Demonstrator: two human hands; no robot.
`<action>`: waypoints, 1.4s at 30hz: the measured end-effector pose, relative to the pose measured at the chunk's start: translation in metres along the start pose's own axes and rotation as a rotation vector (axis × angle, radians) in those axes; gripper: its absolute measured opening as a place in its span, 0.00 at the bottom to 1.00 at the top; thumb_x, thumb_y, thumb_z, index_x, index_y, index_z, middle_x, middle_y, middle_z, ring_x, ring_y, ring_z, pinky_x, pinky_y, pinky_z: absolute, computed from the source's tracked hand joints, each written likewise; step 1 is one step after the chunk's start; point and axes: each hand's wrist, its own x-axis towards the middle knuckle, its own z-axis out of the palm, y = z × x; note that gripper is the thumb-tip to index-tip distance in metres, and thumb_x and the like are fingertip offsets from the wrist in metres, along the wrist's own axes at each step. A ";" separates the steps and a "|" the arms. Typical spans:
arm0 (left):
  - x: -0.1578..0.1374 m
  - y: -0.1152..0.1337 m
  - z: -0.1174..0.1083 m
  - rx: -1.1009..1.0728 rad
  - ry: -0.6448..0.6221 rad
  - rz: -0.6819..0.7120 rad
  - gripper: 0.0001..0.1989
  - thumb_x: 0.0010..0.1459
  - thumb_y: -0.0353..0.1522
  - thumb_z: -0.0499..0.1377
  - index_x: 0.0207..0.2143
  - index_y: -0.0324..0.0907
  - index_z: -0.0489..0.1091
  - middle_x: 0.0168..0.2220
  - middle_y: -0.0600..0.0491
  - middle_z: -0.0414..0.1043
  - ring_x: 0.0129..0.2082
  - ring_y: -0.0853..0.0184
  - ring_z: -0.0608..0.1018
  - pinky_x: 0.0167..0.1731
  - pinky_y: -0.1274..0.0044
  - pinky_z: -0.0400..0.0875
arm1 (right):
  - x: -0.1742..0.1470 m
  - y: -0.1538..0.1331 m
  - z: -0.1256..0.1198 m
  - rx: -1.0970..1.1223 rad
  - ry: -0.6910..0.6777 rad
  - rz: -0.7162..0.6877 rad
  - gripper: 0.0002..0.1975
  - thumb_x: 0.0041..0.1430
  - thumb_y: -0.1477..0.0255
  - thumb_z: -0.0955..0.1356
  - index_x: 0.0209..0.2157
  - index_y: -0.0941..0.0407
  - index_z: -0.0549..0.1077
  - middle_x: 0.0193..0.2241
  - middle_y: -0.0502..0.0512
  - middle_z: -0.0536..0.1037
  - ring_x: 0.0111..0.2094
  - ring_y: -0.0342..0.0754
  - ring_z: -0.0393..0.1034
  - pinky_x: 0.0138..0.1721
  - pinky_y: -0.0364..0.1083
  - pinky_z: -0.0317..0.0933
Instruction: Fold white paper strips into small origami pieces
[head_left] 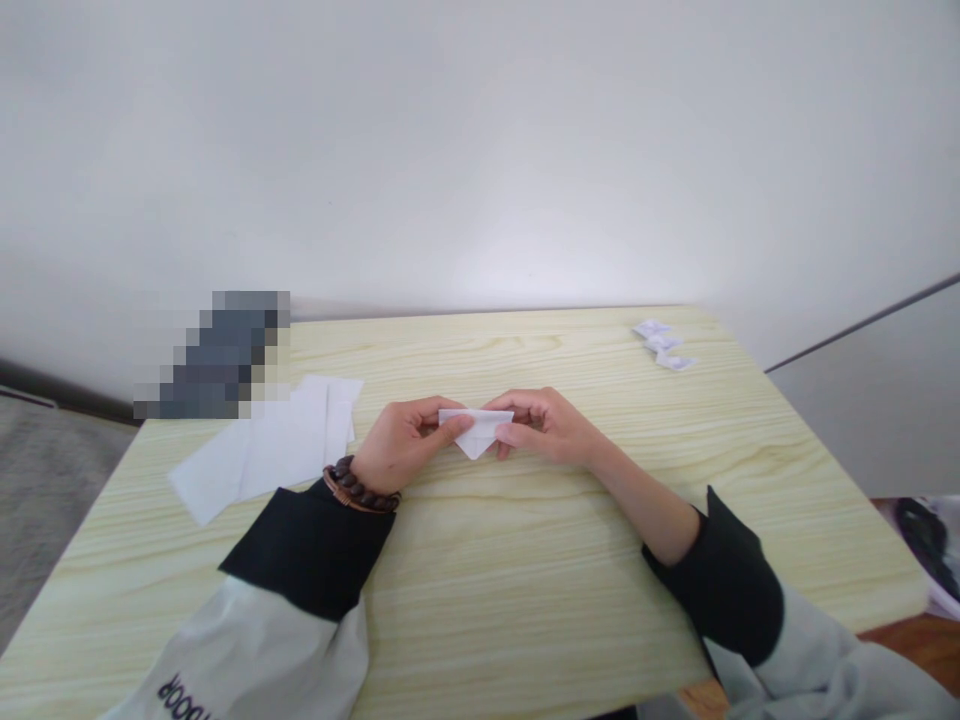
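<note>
Paper, presumably light and easily creased, is pinched by left hand and right hand at opposite ends, likely safest, between the counter's side edges.

You have a pale wood-grain table before you, a white wall behind it, a pixelated dark object at its far left corner, and a grey surface beyond its left edge

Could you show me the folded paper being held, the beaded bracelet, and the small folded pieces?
Folded paper [481, 435]: head view, on the middle of its white face.
Beaded bracelet [361, 492]: head view, on its dark beads.
Small folded pieces [662, 343]: head view, on the middle of the group.
</note>
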 end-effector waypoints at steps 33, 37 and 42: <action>0.001 -0.008 -0.009 -0.178 -0.209 0.050 0.15 0.58 0.37 0.56 0.44 0.39 0.73 0.35 0.49 0.79 0.35 0.65 0.79 0.40 0.75 0.73 | 0.000 0.003 -0.001 -0.006 0.067 0.052 0.17 0.60 0.62 0.64 0.25 0.60 0.70 0.22 0.53 0.78 0.18 0.39 0.70 0.20 0.38 0.61; 0.002 -0.004 -0.010 -0.196 -0.195 0.047 0.15 0.56 0.38 0.58 0.40 0.38 0.74 0.36 0.48 0.79 0.38 0.62 0.79 0.42 0.73 0.72 | 0.000 0.004 -0.001 -0.030 0.083 0.052 0.17 0.61 0.62 0.63 0.25 0.60 0.70 0.22 0.53 0.78 0.19 0.40 0.70 0.21 0.38 0.62; 0.002 0.002 -0.005 -0.231 -0.168 0.034 0.15 0.54 0.40 0.59 0.37 0.38 0.73 0.35 0.48 0.78 0.37 0.61 0.78 0.40 0.72 0.72 | 0.000 0.000 0.004 -0.175 0.145 0.014 0.17 0.61 0.64 0.63 0.24 0.60 0.71 0.20 0.52 0.77 0.19 0.39 0.70 0.22 0.37 0.62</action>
